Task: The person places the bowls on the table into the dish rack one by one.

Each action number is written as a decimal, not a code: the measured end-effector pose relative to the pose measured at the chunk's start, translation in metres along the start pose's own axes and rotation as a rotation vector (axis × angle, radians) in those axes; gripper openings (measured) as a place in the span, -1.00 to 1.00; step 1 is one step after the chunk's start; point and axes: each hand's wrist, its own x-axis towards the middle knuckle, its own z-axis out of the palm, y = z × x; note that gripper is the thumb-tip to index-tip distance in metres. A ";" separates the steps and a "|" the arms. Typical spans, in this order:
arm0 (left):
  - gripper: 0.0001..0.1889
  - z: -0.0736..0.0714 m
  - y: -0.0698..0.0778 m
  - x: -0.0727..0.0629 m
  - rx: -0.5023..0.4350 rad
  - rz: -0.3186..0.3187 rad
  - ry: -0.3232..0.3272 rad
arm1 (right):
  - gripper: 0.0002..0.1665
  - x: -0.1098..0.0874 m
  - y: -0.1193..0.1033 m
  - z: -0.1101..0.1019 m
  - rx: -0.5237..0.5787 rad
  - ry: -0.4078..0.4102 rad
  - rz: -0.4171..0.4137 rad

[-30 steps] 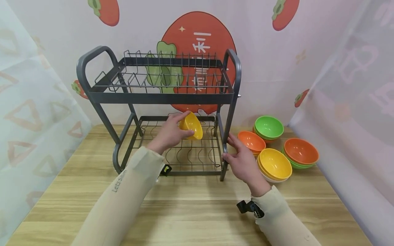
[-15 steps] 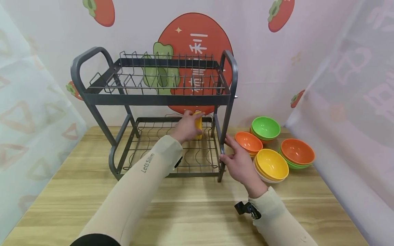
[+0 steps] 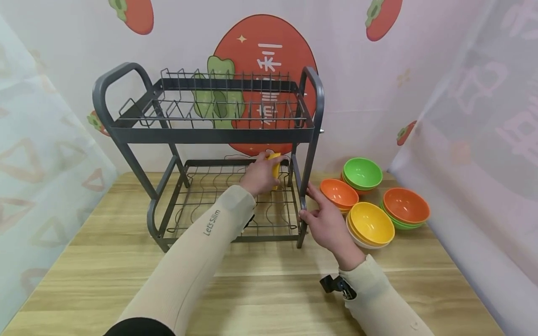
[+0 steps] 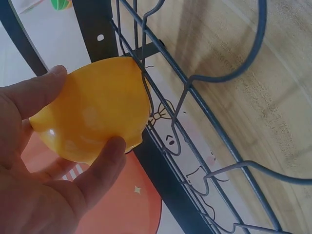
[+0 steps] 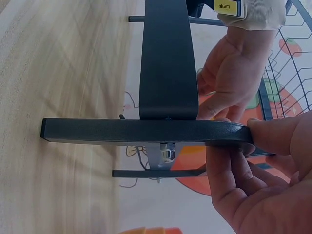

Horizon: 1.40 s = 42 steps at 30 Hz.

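The left hand pinches a yellow bowl tilted on edge, mouth rightward; the right hand grips the dish rack.

The wooden table is light brown with long streaks. It lies under the left hand and the right hand. Soft, blurry shadows fall on the wood nearer than the hands. Behind both hands is a pinkish white wall. Up above the left hand it has a big red fruit with white writing and green leaves. A little face is drawn low down, near the left hand. Well off to the left hand's side is a pale wall with faded triangles. Past the right hand is a grayish wall with pale pink letters. The light is soft.
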 end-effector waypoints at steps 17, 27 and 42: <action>-0.17 0.002 -0.004 0.001 -0.159 -0.072 -0.032 | -0.06 -0.001 0.001 -0.001 -0.018 0.019 -0.013; -0.13 0.001 -0.007 -0.004 -0.367 -0.116 -0.041 | -0.07 0.000 0.001 0.001 0.001 0.016 -0.014; -0.21 -0.008 0.033 -0.044 -0.597 -0.096 0.000 | -0.08 0.000 0.004 0.001 0.003 0.018 -0.018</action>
